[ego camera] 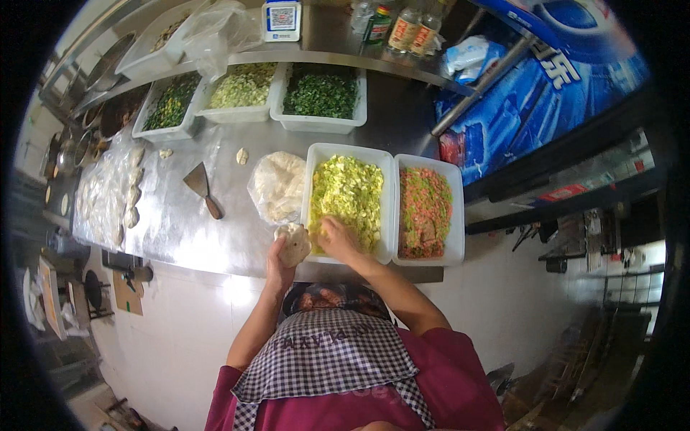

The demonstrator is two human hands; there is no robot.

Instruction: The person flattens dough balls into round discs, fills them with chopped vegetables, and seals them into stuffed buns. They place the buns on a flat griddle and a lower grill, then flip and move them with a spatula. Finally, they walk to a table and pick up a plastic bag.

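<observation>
My left hand (279, 258) grips a flattened round of pale dough (294, 245), held up near the front edge of the steel table. Close beside it, my right hand (338, 237) is over the near left part of a white plastic tub (389, 207) of chopped yellow-green vegetable filling (347, 188). Its fingers are curled, and whether they pinch any filling is hidden. Left of that tub lies a large mass of dough (277, 180) in a clear plastic bag. To the right stands a second tub of pink and green filling (426, 207).
A scraper (202, 188) with a wooden handle rests on the steel table (237, 145). Plastic-covered dough pieces (110, 188) sit at the left. Tubs of chopped greens (321, 96), pale chopped vegetables (240, 91) and a green-yellow mix (170, 105) line the back beneath a shelf (334, 56) with bottles (404, 32).
</observation>
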